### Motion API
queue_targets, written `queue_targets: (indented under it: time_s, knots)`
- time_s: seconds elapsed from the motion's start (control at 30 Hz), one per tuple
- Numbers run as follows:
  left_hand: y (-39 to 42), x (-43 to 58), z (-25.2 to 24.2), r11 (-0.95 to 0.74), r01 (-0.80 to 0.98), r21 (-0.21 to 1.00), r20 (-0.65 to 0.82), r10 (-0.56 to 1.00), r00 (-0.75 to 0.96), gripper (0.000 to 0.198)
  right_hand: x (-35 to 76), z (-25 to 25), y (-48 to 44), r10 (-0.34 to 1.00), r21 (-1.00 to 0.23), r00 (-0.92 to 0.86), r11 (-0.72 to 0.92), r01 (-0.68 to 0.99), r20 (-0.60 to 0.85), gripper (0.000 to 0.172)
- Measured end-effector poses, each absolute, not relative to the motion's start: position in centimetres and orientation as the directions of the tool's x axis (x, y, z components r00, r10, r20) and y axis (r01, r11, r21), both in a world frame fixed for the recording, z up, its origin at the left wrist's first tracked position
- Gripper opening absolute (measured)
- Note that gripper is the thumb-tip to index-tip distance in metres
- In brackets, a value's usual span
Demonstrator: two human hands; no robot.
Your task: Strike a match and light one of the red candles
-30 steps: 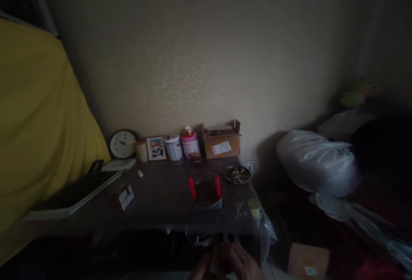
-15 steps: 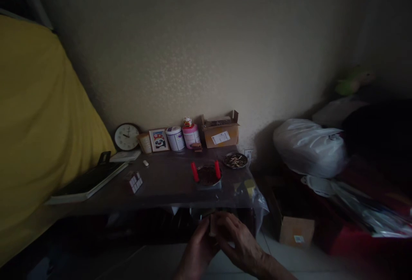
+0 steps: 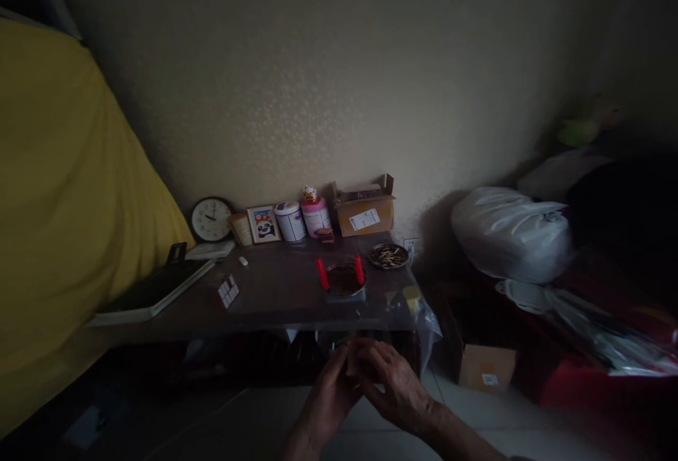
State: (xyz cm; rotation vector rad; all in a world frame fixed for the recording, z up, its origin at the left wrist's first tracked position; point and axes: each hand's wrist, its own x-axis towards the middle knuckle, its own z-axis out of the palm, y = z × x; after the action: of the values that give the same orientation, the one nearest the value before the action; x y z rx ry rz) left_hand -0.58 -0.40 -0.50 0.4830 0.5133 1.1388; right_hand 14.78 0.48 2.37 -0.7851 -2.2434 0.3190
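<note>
Both hands are close together in front of the table's near edge. My left hand (image 3: 333, 385) is closed around a small pale box (image 3: 351, 361) that looks like a matchbox, held upright. My right hand (image 3: 390, 383) has its fingers bent and pressed together against the box's right side; what they pinch, if anything, is hidden. Beyond the hands, two red candles (image 3: 359, 270) stand tilted outward at the sides of a round bowl (image 3: 345, 296) with dark filling. A round dish (image 3: 388, 256) to its right holds several scattered matchsticks.
On the table (image 3: 286, 284) are a stack of small boxes (image 3: 228, 291) and a large flat book (image 3: 153, 291). Along the wall stand a clock (image 3: 212, 219), a panda picture (image 3: 264, 224), two tubs (image 3: 290, 222) and an open carton (image 3: 365, 217). A white bag (image 3: 508, 235) lies right.
The view has tipped slightly, so the table things sit a little higher. Both hands stay together at the small box, with the right fingers barely shifted.
</note>
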Motion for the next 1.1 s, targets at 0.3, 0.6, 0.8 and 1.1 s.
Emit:
queue_targets:
  time_s: [0.3, 0.6, 0.8, 1.1]
  knots:
    - [0.0, -0.6, -1.3, 0.353, -0.724, 0.593, -0.189, 0.935, 0.301, 0.022, 14.8, 1.1, 1.1, 0.590, -0.320, -0.578, 0.801, 0.505, 0.564, 0.013]
    - [-0.5, -0.4, -0.8, 0.351, -0.725, 0.593, -0.176, 0.935, 0.310, 0.020, 14.7, 1.2, 1.2, 0.600, -0.269, -0.550, 0.779, 0.566, 0.581, 0.008]
    - [-0.6, -0.3, -0.2, 0.356, -0.720, 0.595, -0.182, 0.933, 0.311, 0.018, 14.5, 1.0, 1.4, 0.603, -0.268, -0.534, 0.773, 0.575, 0.593, 0.007]
    - [-0.5, -0.7, 0.0, 0.361, -0.755, 0.547, -0.178, 0.932, 0.316, 0.023, 15.2, 2.2, 1.5, 0.574, -0.399, -0.581, 0.819, 0.412, 0.577, 0.021]
